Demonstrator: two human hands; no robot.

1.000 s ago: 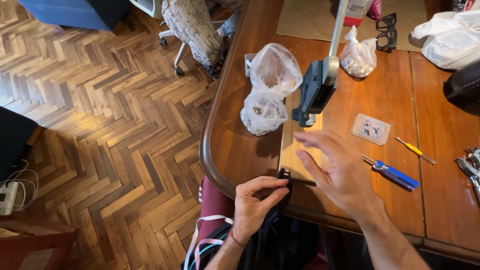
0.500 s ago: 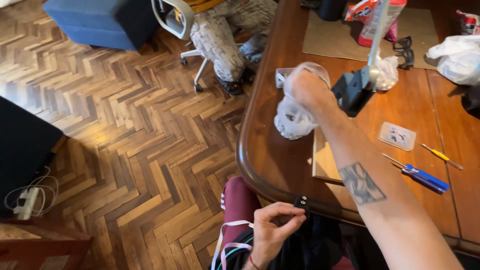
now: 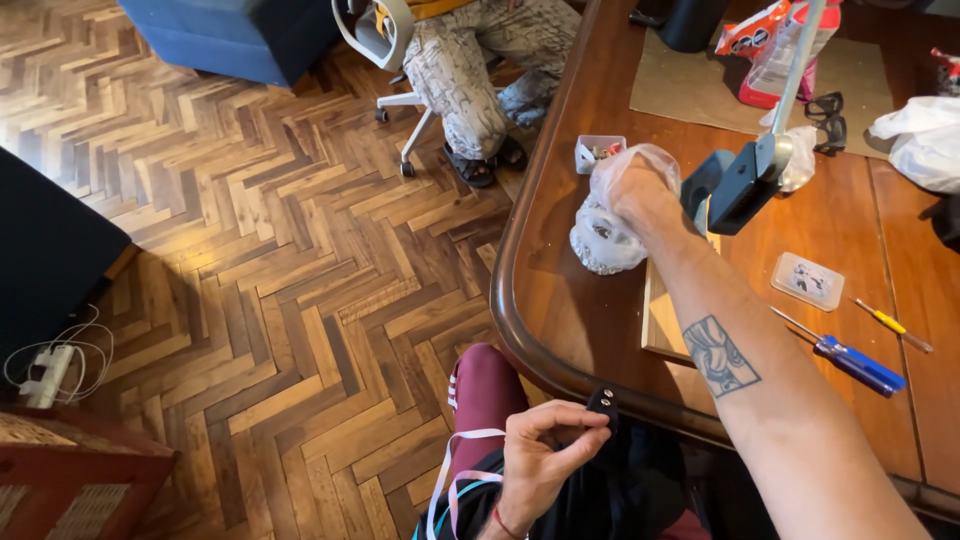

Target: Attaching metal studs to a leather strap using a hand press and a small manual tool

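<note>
My left hand (image 3: 545, 455) pinches a small black part (image 3: 603, 403) between thumb and fingers, just below the rounded edge of the wooden table (image 3: 540, 300). My right hand (image 3: 645, 195) reaches across the table into a clear plastic bag (image 3: 608, 225) that holds small pieces; the fingers are hidden inside the bag. My right forearm lies over a pale wooden board (image 3: 665, 320).
A grey clamp on a rod (image 3: 745, 180) stands beside the bags. A blue-handled screwdriver (image 3: 850, 362), a yellow one (image 3: 893, 325), a small blister pack (image 3: 807, 281) and a small white tray (image 3: 597, 152) lie on the table. Another person's legs and an office chair (image 3: 465, 80) are at the far end.
My right hand went from hovering near the table edge out to the plastic bag and into it. The left hand keeps the black part at the edge. The view shifted left.
</note>
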